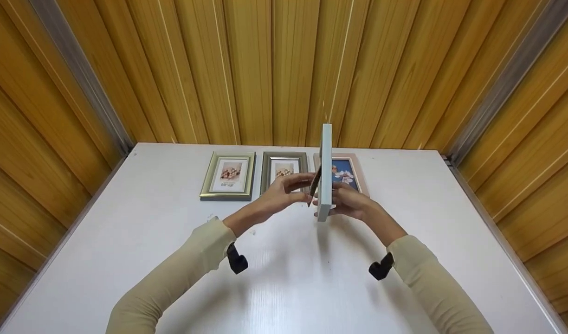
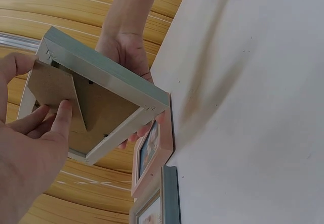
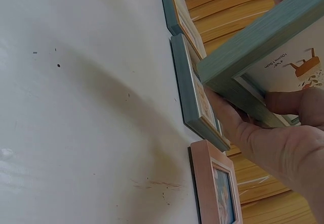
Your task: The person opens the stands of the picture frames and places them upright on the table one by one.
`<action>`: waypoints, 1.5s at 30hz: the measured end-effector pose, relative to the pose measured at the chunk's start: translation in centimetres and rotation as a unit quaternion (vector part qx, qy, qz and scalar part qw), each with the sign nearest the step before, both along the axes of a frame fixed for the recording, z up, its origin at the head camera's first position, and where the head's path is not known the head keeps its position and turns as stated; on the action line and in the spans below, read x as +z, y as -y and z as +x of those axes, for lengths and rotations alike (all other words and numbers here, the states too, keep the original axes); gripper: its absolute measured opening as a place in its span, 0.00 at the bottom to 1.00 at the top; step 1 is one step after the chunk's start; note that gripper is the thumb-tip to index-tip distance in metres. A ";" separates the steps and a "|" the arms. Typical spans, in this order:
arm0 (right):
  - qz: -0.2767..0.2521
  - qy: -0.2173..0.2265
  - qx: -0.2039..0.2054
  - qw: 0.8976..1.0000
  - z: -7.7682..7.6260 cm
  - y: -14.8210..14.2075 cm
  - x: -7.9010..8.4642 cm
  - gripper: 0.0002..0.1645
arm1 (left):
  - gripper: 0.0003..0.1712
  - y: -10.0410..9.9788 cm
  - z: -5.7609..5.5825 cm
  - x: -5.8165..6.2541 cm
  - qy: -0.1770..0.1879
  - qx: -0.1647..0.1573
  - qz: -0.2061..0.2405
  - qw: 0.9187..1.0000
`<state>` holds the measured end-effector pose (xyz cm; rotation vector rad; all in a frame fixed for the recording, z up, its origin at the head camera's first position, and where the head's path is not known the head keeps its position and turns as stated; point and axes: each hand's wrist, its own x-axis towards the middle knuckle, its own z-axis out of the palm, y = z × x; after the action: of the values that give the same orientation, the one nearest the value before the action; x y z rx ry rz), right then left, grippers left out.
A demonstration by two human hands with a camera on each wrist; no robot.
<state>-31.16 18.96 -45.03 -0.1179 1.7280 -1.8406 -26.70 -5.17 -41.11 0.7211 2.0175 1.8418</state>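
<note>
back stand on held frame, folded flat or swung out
Swung out: in the head view, the back stand angles off the held frame.

Wht tbl [image 1: 103,222] btwn wood-look panel walls [image 1: 251,69] w/ grey corner strips [image 1: 82,69]

In front of me, a gold picture frame [image 1: 228,176], a grey picture frame [image 1: 284,163] and a pink picture frame [image 1: 359,176] lay in a row, left to right, near the back edge of a white table [image 1: 288,283]. The pink one had a flower picture [image 1: 343,177] inside. Yellow walls [image 1: 249,69] that looked like wood stood behind, with grey metal strips [image 1: 82,65] in the corners.
</note>
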 end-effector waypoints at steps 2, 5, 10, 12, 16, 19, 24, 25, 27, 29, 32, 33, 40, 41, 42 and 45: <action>0.007 -0.002 -0.005 1.000 0.1 -0.1 0.0 0.32 | 0.33 0.2 0.0 0.1 -0.005 0.004 -0.003 1.000; 0.009 -0.003 -0.010 1.000 0.1 -0.2 0.2 0.32 | 0.31 0.4 -0.1 0.4 -0.009 0.010 -0.008 1.000; 0.022 -0.008 -0.003 1.000 0.1 -0.6 0.5 0.31 | 0.28 0.9 -0.3 0.7 -0.007 0.014 -0.011 1.000; 0.020 -0.007 0.009 1.000 0.1 -0.7 0.6 0.31 | 0.27 1.1 -0.4 0.8 -0.004 0.012 -0.008 1.000; 0.021 -0.004 0.036 0.999 0.1 -0.8 0.7 0.38 | 0.26 1.4 -0.5 1.0 -0.003 -0.001 -0.003 1.000; 0.027 -0.003 0.042 0.999 0.1 -0.9 0.7 0.41 | 0.26 1.5 -0.5 1.0 -0.005 -0.012 0.001 1.000; 0.025 0.004 0.029 0.999 0.2 -0.9 0.8 0.36 | 0.26 1.6 -0.5 1.1 -0.020 -0.013 -0.020 1.000; 0.021 0.002 0.027 0.999 0.2 -1.0 0.7 0.35 | 0.26 1.6 -0.5 1.1 -0.025 -0.011 -0.028 0.999; 0.016 -0.001 0.021 1.000 0.2 -1.1 0.6 0.31 | 0.27 1.6 -0.5 1.0 -0.039 -0.006 -0.046 0.998; 0.011 -0.008 0.019 1.000 0.3 -1.2 0.5 0.30 | 0.30 1.6 -0.6 0.9 -0.055 -0.001 -0.061 0.997; 0.015 -0.014 0.016 1.000 0.4 -1.1 0.3 0.28 | 0.35 1.4 -0.6 0.9 -0.084 0.005 -0.069 0.994; 0.016 -0.016 0.018 1.000 0.4 -1.1 0.3 0.29 | 0.36 1.3 -0.5 1.0 -0.099 0.009 -0.070 0.993; 0.028 -0.025 0.020 0.999 0.4 -0.9 -0.1 0.31 | 0.32 0.3 0.1 1.7 -0.149 0.066 -0.070 0.984; 0.031 -0.026 0.018 0.999 0.3 -0.9 -0.1 0.31 | 0.31 0.2 0.1 1.7 -0.148 0.071 -0.066 0.984; 0.030 -0.024 0.014 0.999 0.3 -0.9 -0.1 0.31 | 0.30 0.1 0.2 1.8 -0.146 0.076 -0.061 0.984; 0.030 -0.029 0.011 0.999 0.2 -0.9 -0.1 0.33 | 0.27 -0.1 0.2 1.8 -0.142 0.092 -0.047 0.984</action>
<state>-30.95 19.88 -45.13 -0.1668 1.8120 -1.7846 -26.52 -5.09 -39.31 0.8371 2.4074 1.8104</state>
